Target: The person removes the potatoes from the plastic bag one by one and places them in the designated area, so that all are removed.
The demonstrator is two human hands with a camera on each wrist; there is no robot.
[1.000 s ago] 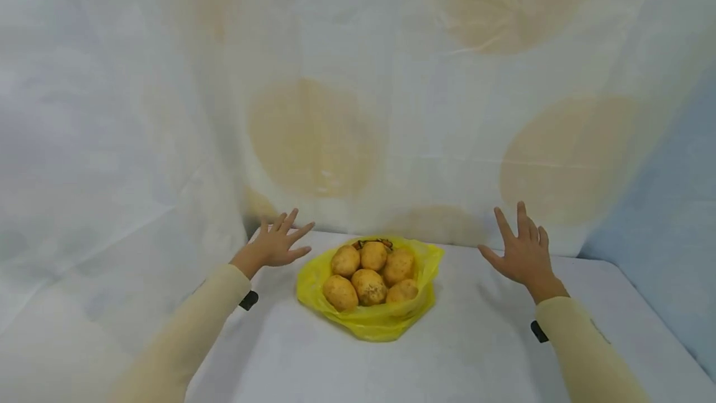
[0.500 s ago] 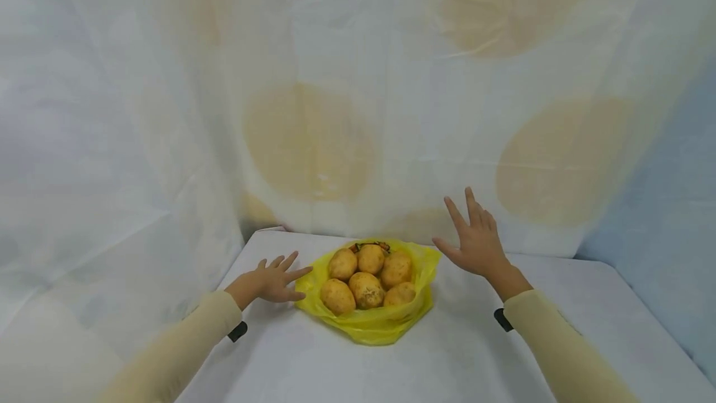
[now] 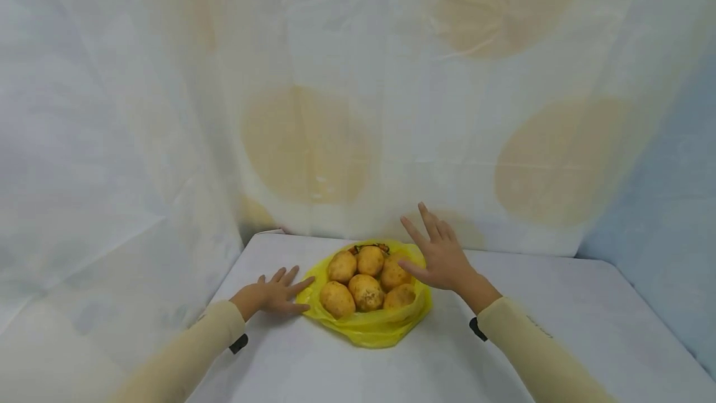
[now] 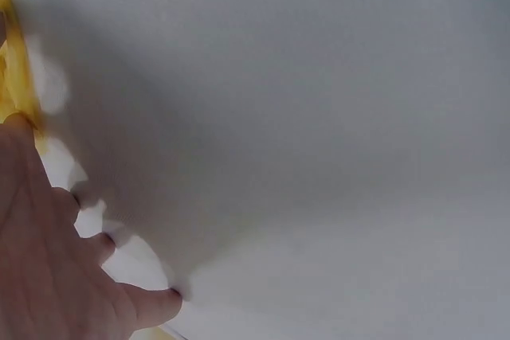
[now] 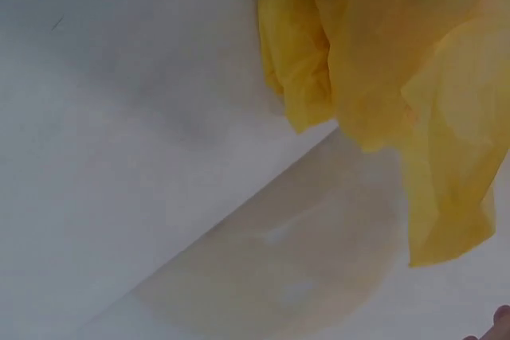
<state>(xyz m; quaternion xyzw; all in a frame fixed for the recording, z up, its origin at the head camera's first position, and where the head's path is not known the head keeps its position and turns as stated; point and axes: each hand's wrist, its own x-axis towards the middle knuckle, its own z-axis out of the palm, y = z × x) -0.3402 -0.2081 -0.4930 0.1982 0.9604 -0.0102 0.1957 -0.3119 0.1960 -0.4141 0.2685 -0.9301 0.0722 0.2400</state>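
A yellow plastic bag (image 3: 373, 336) lies spread on the white table with several potatoes (image 3: 366, 292) piled in its mouth. At the bag's left edge is my left hand (image 3: 274, 295), palm down and fingers spread; in the left wrist view that hand (image 4: 56, 252) has its fingertips right at the tabletop and the bag's edge (image 4: 17, 77). My right hand (image 3: 444, 260) hovers over the bag's right side, fingers stretched out, overlapping the rightmost potatoes in the head view. The right wrist view shows the bag's crumpled side (image 5: 374, 53) and just a bit of fingertip (image 5: 500, 320).
A white sheet with tan circles (image 3: 310, 142) hangs behind the table's back edge. White cloth (image 3: 100, 204) stands close on the left, and a bluish cloth (image 3: 671, 216) on the right. The white tabletop (image 3: 587, 316) extends around the bag.
My left hand has come down to the bag's left edge. The right hand has moved left, from beside the bag to over its right side. The potatoes stay in place.
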